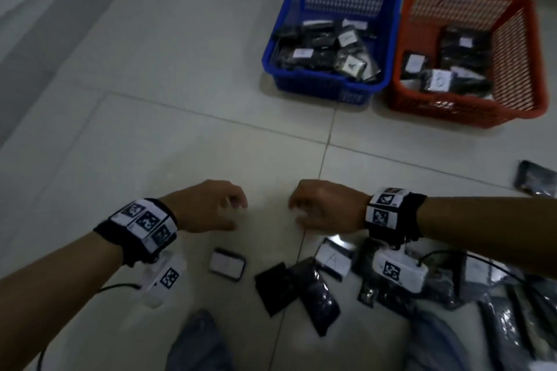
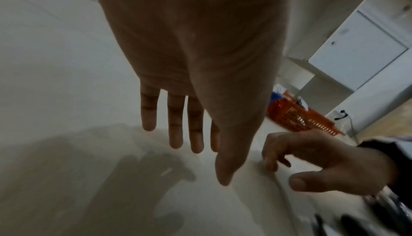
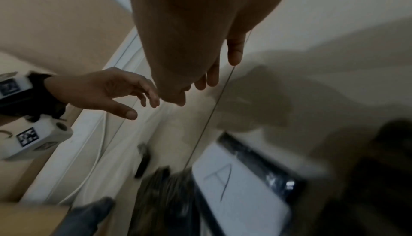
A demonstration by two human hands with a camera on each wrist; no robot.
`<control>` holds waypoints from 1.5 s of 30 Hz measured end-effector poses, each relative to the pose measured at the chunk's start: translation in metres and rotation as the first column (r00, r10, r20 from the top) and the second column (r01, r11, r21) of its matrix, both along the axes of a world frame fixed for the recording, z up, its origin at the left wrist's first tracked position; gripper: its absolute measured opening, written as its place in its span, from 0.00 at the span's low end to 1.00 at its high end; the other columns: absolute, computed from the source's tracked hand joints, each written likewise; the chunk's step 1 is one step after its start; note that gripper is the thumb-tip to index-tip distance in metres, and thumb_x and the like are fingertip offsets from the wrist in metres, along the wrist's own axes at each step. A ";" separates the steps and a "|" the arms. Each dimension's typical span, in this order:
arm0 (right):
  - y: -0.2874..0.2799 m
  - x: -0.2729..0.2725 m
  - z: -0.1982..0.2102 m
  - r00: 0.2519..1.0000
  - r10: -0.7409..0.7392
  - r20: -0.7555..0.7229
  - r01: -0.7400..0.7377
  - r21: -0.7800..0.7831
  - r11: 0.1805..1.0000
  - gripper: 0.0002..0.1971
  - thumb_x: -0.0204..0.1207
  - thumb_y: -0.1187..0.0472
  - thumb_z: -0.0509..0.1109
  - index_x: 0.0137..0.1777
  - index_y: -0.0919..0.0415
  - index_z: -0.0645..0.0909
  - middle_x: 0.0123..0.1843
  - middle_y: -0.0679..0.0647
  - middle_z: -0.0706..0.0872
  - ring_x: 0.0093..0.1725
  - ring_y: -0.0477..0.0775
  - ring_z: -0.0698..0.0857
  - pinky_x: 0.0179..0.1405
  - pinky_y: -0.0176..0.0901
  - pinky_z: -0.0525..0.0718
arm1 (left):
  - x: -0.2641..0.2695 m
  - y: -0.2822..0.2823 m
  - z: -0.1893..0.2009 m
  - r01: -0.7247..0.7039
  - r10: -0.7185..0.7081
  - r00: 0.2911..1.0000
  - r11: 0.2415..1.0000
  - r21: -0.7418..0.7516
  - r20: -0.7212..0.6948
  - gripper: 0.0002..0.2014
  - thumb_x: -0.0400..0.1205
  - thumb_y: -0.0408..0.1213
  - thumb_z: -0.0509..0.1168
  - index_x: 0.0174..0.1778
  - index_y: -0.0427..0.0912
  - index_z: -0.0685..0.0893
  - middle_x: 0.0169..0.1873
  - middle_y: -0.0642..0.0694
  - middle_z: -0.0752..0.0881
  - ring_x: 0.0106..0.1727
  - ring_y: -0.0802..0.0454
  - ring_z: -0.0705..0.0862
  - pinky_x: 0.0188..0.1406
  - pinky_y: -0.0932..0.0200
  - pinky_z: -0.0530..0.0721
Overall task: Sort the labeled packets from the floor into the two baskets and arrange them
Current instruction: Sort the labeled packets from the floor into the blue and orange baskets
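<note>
Both hands hover empty above the floor tiles, facing each other. My left hand has straight, relaxed fingers and holds nothing. My right hand also hangs loose with nothing in it, its fingers pointing down. Below the hands lie black packets: one with a white label, two dark ones, and one labelled "A". A blue basket and an orange basket stand at the back right, each holding several labelled packets.
More black packets pile up at the lower right, and one lies alone at the right edge. My knees in grey trousers are at the bottom. Cables run from both wrist cameras. White cabinets stand beyond the baskets.
</note>
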State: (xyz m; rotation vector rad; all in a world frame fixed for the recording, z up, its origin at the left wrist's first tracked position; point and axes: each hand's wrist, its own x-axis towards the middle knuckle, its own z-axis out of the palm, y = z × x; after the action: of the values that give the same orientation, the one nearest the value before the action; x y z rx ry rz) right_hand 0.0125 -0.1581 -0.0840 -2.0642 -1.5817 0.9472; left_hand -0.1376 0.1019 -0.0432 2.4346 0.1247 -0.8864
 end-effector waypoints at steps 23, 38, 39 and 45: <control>0.030 -0.011 0.012 0.796 -0.384 -0.468 0.367 -0.132 0.921 0.09 0.74 0.63 0.80 0.39 0.56 0.82 0.33 0.43 0.84 0.33 0.40 0.81 0.38 0.36 0.80 | -0.016 -0.006 0.009 -0.455 0.509 0.857 0.818 -0.351 0.075 0.13 0.83 0.39 0.71 0.55 0.54 0.73 0.39 0.43 0.87 0.36 0.53 0.84 0.36 0.62 0.77; 0.020 0.040 0.041 0.220 -0.511 -0.831 0.690 -0.238 0.684 0.04 0.77 0.69 0.74 0.46 0.68 0.90 0.48 0.60 0.91 0.50 0.58 0.88 0.55 0.49 0.87 | 0.037 -0.033 0.044 -0.424 0.579 0.775 0.774 -0.471 0.254 0.11 0.84 0.31 0.69 0.55 0.52 0.80 0.50 0.38 0.87 0.43 0.40 0.89 0.36 0.58 0.84; 0.017 0.042 0.043 0.250 -0.514 -0.821 0.711 -0.205 0.673 0.05 0.77 0.73 0.72 0.47 0.69 0.90 0.51 0.61 0.92 0.51 0.59 0.89 0.56 0.48 0.88 | 0.041 -0.034 0.044 -0.418 0.578 0.773 0.774 -0.475 0.261 0.11 0.84 0.31 0.69 0.55 0.53 0.80 0.50 0.38 0.87 0.42 0.41 0.89 0.35 0.58 0.83; -0.002 0.065 0.052 0.380 -0.493 -0.783 0.776 -0.021 0.631 0.17 0.71 0.80 0.75 0.54 0.62 0.88 0.57 0.61 0.88 0.52 0.56 0.91 0.47 0.46 0.90 | 0.078 -0.047 0.048 -0.380 0.555 0.765 0.799 -0.466 0.326 0.11 0.84 0.30 0.68 0.58 0.49 0.80 0.50 0.39 0.87 0.39 0.49 0.88 0.34 0.62 0.82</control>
State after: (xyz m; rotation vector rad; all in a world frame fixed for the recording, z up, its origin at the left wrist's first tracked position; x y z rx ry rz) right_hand 0.0774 -0.1596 -0.0319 -1.4800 -0.3550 0.8923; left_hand -0.0593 0.0549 0.0044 2.0277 0.3547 -0.0844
